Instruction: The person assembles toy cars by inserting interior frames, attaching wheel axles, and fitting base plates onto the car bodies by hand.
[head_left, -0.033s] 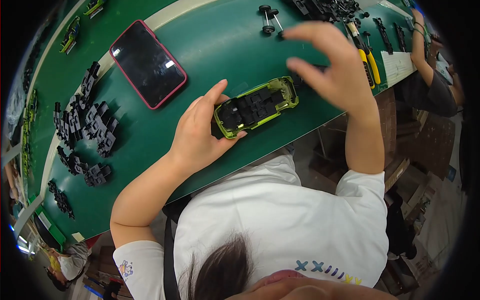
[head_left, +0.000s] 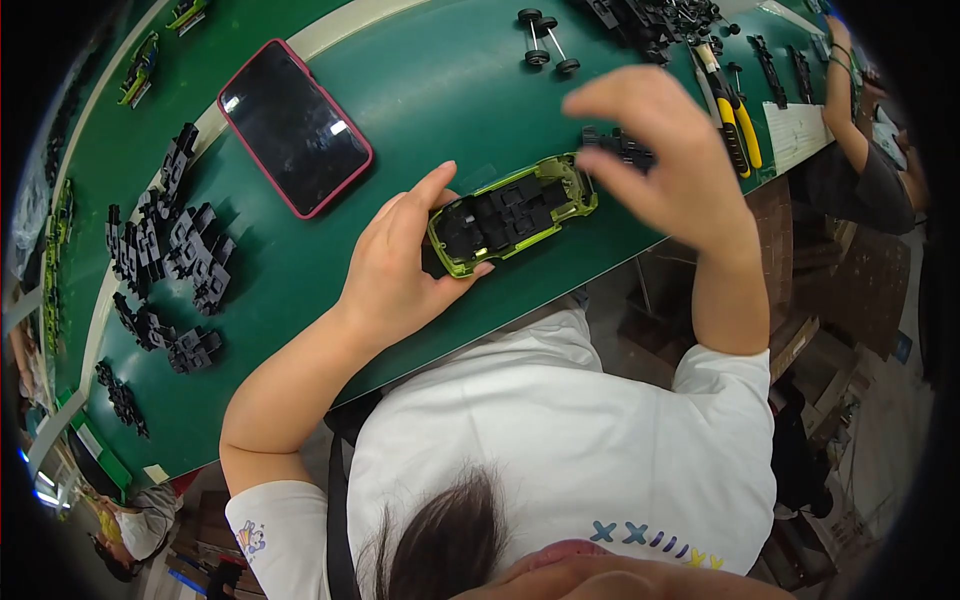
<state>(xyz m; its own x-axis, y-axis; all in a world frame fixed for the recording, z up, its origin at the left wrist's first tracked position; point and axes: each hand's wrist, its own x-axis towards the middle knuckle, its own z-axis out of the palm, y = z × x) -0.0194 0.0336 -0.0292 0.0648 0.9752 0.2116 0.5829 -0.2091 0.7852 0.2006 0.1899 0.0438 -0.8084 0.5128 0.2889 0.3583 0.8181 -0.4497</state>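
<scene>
My left hand [head_left: 392,268] grips one end of a lime-green toy car body [head_left: 545,236], with the thumb on the near side and fingers on the far side. The body lies underside up, and a black plastic interior piece [head_left: 515,212] sits inside it. My right hand [head_left: 665,150], a little blurred, hovers past the body's right end. Its thumb and fingers are apart with nothing between them. Partly behind that hand lies a black plastic part [head_left: 628,150] on the green table. Two wheel axles [head_left: 540,42] with black wheels rest farther off.
A phone in a red case [head_left: 297,128] lies left of centre. Black plastic parts [head_left: 190,245] are heaped at the left, more black parts [head_left: 660,22] at the far right. Yellow-and-black pliers [head_left: 738,130] lie near the right edge. Another person's arm [head_left: 842,100] shows beyond.
My right hand has shifted slightly nearer, uncovering the wheel at one axle's end and more of the black part. My left hand and the car body stay put.
</scene>
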